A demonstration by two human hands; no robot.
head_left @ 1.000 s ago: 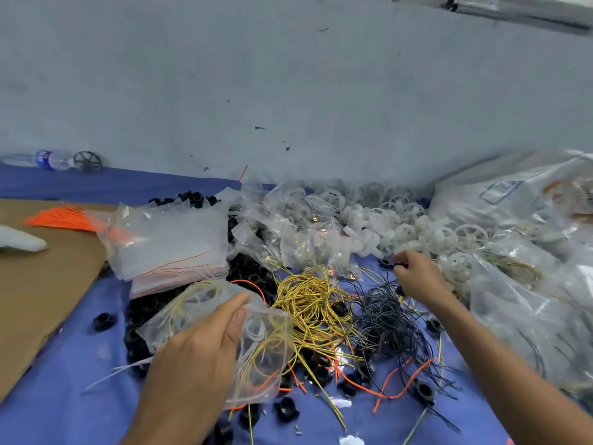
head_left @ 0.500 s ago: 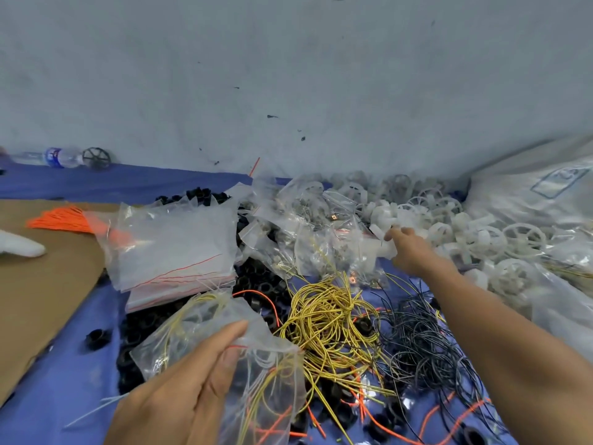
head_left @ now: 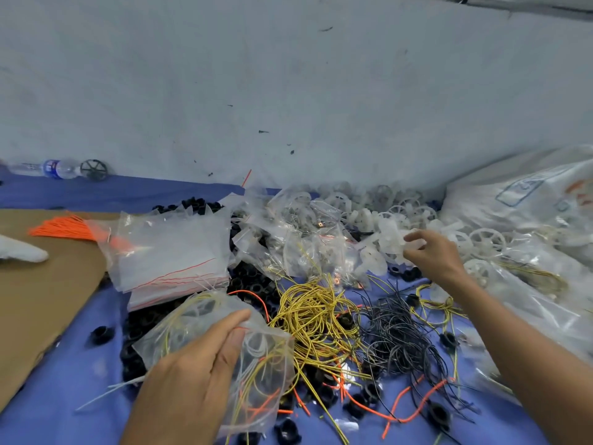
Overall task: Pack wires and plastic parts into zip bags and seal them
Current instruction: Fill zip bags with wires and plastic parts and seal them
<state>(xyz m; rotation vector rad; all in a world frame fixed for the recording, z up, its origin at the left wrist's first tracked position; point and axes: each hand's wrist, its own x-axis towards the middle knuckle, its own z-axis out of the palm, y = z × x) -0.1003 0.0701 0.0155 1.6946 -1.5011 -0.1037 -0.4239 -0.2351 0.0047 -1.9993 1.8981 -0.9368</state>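
One bag (head_left: 266, 374) in left hand (head_left: 189, 380), plastic part (head_left: 390, 240) in right hand (head_left: 433, 258)

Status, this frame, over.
Left hand grips part-filled zip bag. Right hand pinches white plastic part. Loose yellow wires tangled between.

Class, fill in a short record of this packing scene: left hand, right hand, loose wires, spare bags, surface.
left hand: grips a zip bag holding yellow, white and orange wires
right hand: pinches a white plastic part
loose wires: yellow heap beside black heap, between the hands
spare bags: stack of flat zip bags, left of the heaps
surface: blue cloth
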